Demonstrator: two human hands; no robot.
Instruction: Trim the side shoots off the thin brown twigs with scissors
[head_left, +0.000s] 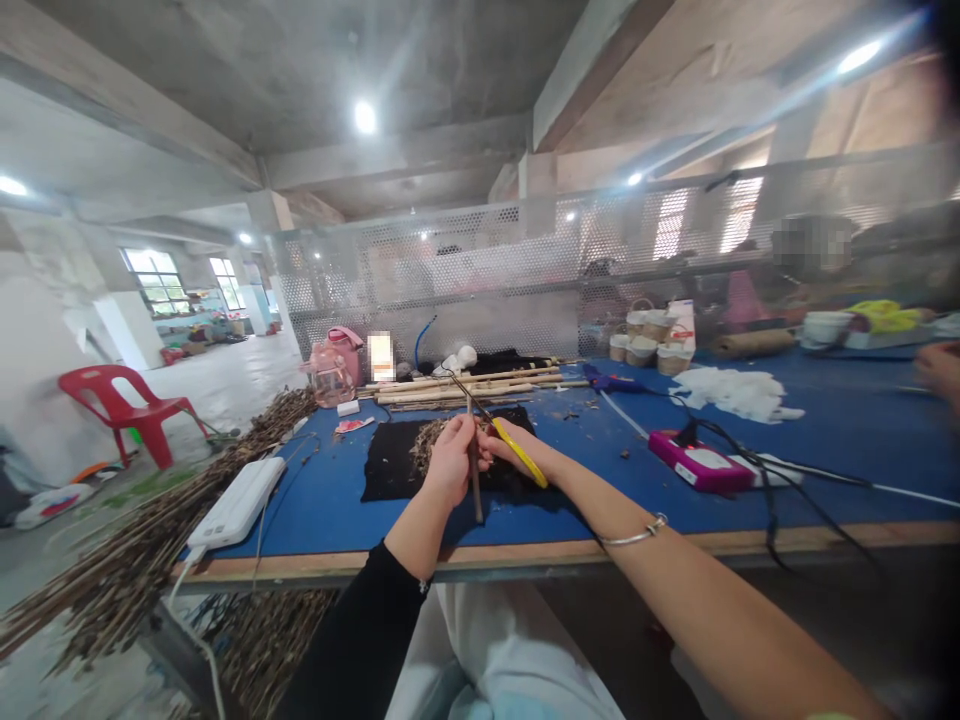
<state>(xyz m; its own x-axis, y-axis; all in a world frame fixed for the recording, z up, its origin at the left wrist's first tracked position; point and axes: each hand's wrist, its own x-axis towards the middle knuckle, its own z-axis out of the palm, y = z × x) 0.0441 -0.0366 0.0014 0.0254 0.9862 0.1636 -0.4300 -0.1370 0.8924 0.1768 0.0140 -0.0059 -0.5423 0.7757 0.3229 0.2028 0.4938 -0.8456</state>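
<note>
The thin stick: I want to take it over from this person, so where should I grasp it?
Probably the free lower end of the stick, fingers coming from the near side: the left hand wraps its middle, and the scissors in the right hand cross its top.

Both arms reach forward, hands meeting at centre
Left hand (450,462) closed in a fist, back of the hand up, wrist straight; right hand (508,448) curled shut just beside it, fingers touching the left, forearm angled inward

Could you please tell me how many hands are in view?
3: the left hand gripping a stick, the right hand holding yellow scissors, and a co-worker's hand at the right edge.
</note>
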